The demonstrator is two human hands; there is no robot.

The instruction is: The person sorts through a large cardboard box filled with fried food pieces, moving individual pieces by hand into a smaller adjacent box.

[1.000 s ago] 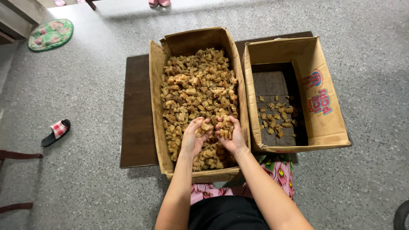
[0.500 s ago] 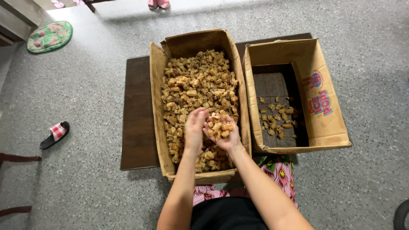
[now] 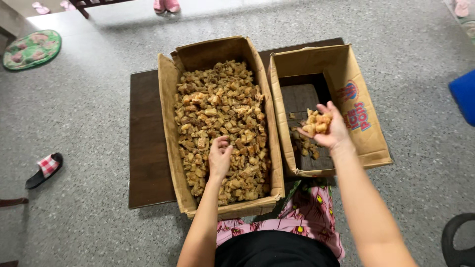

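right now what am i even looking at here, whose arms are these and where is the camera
The camera sits on a person's head and looks down, so the two bare arms coming up from the bottom edge are that person's own. There is no machine here.

In front of them a low dark wooden table stands on a speckled grey floor. On it are two open cardboard boxes. The left box is filled with small brown and tan chunks. The right box is nearly empty, with only a few pieces on its bottom.

The left hand rests on the pile in the full box. The right hand is raised over the right box, palm up, cupping a handful of pieces.

A slipper lies on the floor to the left.
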